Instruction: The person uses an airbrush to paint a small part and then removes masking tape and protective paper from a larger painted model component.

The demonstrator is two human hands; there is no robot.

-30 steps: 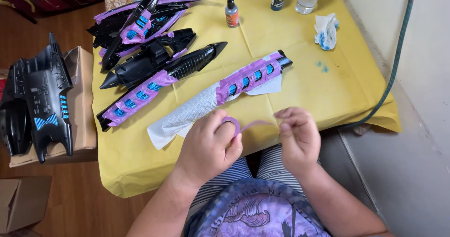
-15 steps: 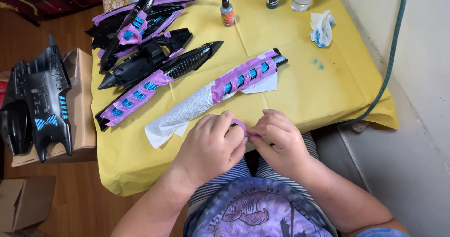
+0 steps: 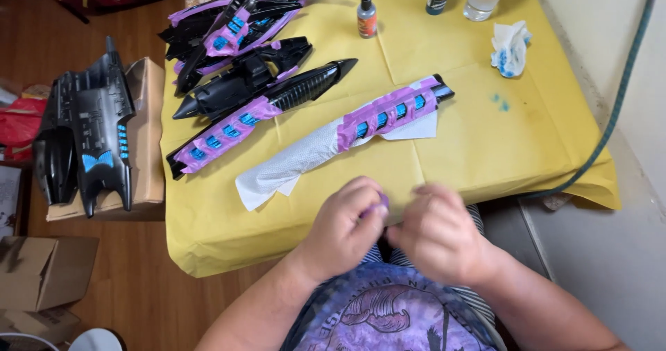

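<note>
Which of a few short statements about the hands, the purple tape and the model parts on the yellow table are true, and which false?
1. Both hands, left hand and right hand, meet over the table's near edge. True.
2. The left hand pinches a bit of purple tape. True.
3. The masked part on the paper towel lies in the right hand. False: it lies on the yellow table, untouched.
4. The crumpled tissue is stained red. False: blue.
</note>
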